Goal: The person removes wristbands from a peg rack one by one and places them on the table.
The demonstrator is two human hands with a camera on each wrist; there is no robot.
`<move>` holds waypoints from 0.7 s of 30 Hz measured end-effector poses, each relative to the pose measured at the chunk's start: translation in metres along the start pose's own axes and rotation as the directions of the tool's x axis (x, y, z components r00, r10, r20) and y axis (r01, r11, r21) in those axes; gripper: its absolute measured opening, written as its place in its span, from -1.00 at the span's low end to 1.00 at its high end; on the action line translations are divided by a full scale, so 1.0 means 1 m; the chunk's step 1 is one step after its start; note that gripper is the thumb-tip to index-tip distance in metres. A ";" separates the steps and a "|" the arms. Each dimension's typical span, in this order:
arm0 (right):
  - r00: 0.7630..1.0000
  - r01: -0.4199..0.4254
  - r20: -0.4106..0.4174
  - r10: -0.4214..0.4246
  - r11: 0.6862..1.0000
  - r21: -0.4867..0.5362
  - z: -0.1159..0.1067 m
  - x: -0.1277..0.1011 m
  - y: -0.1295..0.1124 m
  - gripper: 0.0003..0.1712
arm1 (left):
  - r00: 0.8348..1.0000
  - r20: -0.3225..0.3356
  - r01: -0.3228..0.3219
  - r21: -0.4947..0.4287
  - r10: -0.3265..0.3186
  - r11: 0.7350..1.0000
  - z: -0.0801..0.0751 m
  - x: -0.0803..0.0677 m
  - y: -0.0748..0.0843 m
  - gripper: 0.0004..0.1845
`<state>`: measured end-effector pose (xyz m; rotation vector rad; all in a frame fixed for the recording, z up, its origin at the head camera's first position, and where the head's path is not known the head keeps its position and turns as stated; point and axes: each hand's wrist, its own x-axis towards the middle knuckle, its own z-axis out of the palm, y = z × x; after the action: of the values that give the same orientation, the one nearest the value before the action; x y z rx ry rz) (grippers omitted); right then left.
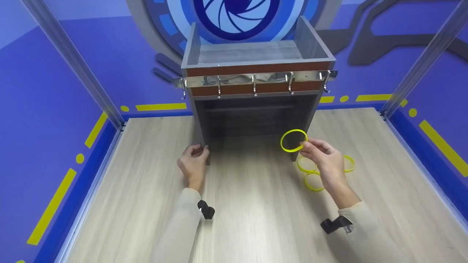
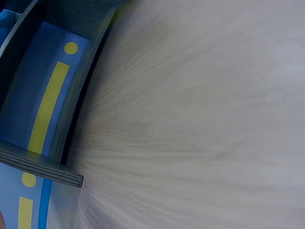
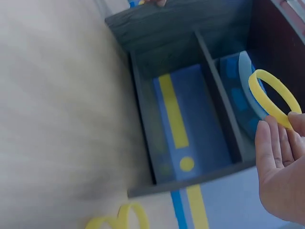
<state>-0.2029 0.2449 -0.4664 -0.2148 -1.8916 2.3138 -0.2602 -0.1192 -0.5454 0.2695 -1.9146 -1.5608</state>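
Observation:
My right hand (image 1: 327,160) pinches a yellow ring (image 1: 282,143) between thumb and fingers, raised in front of the right side of a grey wooden shelf unit (image 1: 252,65). In the right wrist view the same ring (image 3: 259,95) stands tilted above the fingers. My left hand (image 1: 193,163) grips the front edge of the unit's left side panel, low down near the table. Metal hooks (image 1: 255,86) line a rail across the unit's front, and no ring hangs on them. Several yellow rings (image 1: 313,189) lie on the table below my right hand, partly hidden by it.
The wooden table (image 1: 252,219) reaches out on both sides of the unit. Blue printed walls (image 1: 47,120) with metal corner posts (image 1: 78,69) enclose it. The unit has an upper tray and a hollow lower part.

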 end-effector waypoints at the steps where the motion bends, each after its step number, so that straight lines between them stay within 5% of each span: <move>1: 1.000 -0.018 -0.008 0.018 0.999 -0.028 -0.004 0.000 0.000 -0.55 | 1.000 0.000 0.002 -0.002 -0.002 1.000 0.000 0.000 0.000 -0.84; 13: 0.997 -0.012 -0.071 0.011 1.000 -0.016 -0.043 0.000 0.017 -0.53 | 0.999 0.002 0.032 -0.011 -0.032 0.999 0.000 0.001 0.001 -0.83; 21: 0.994 -0.054 -0.100 0.053 0.999 -0.009 -0.071 0.001 0.028 -0.66 | 1.000 0.002 -0.021 -0.030 0.021 0.999 0.001 0.002 -0.001 -0.85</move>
<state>-0.1902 0.3076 -0.5083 -0.3790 -1.8741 2.2803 -0.2618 -0.1198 -0.5456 0.2334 -1.8881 -1.5754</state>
